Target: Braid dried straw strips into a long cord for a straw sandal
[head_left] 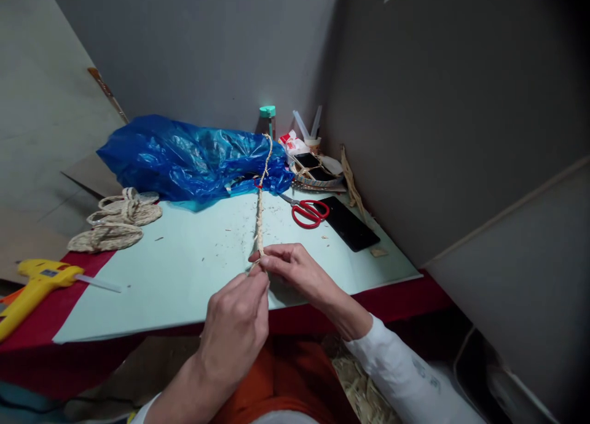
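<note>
Straw-coloured braid (259,221) straight down the middle of the table, and both hands are on its near end; the right hand (297,270) comes in from the side with thumb and forefinger pinching the braid, the other fingers folded behind; the left hand (237,310) is curled closed just below, pressed to the very tip, though its own thumb and fingertips are mostly out of sight; two grips so close together probably serve to stop the strands from slipping apart, while the far length runs away over the blue bag (188,160), perhaps so that it lies out of the way!

Look at the textures now; the braid is knobbly and dry, with stray fibres poking out; the bag is thin, shiny plastic, all creases and glints; beneath, a smooth pale green sheet (161,301) sits over red cloth (99,261), catching scattered crumbs of fibre, which may be why it is spread there.

Off to the left, woven slippers (108,236), oval and coarse, cluster at the sheet's edge, with a yellow glue gun (41,282) nearer, its pale stick pointing inward; on the right, scissors (308,214) with rounded red handles lie beside a flat black slab (353,224), seemingly parked within easy reach!
</note>
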`<state>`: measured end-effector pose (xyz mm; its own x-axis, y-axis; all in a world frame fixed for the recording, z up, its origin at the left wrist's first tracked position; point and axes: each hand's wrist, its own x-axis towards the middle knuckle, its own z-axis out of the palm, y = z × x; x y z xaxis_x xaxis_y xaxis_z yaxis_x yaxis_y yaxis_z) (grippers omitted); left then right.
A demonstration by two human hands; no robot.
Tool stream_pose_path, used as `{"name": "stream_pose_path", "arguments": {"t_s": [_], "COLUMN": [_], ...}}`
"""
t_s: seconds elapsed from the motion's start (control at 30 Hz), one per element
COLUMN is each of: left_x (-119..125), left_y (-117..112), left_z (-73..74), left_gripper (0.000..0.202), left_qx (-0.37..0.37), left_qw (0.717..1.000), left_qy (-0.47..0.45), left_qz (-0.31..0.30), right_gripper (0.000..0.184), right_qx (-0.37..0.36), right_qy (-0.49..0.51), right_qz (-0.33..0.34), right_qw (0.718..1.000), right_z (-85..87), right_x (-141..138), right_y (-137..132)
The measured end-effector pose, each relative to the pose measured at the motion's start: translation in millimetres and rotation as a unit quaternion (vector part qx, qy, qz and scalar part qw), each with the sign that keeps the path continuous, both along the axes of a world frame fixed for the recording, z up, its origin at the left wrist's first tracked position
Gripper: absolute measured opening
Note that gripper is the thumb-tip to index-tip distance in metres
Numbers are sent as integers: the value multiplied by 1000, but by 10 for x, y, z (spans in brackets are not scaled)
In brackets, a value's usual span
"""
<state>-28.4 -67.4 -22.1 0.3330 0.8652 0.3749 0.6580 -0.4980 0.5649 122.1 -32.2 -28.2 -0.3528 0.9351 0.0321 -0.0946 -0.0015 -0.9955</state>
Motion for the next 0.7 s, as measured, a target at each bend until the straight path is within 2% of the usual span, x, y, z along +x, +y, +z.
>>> {"name": "stream_pose_path", "arguments": {"t_s": [0.1,0.17,0.23,0.33,0.4,0.47,0.6,0.7], "left_x": [-91,-184,-243,-209,-132,-58,3,-3], "left_y": [66,186,327,493,544,553,521,494], "left_z": [80,159,192,122,44,-13,-38,-39], "left_gripper": [22,27,21,24,22,21,26,26], "left_qx": [-77,-152,-206,-332,-396,-431,-445,-449], "left_qw": [996,982,959,892,854,833,830,834], "left_qy": [-33,-112,-191,-304,-325,-328,-320,-310], "left_qz": [-24,4,40,-29,-87,-112,-101,-80], "right_gripper": [24,23,23,25,22,22,22,20], "right_qx": [-3,-6,0,3,16,45,98,129], "right_qy": [40,58,67,79,80,48,-77,-174], "right_qz": [8,19,29,50,63,63,39,14], "right_qw": [999,998,997,996,995,996,991,976], "right_z": [-42,-75,-97,-101,-91,-81,-65,-20], "right_x": [16,23,29,34,41,57,102,110], "right_y": [-1,-1,-6,-24,-39,-53,-91,-151]}}
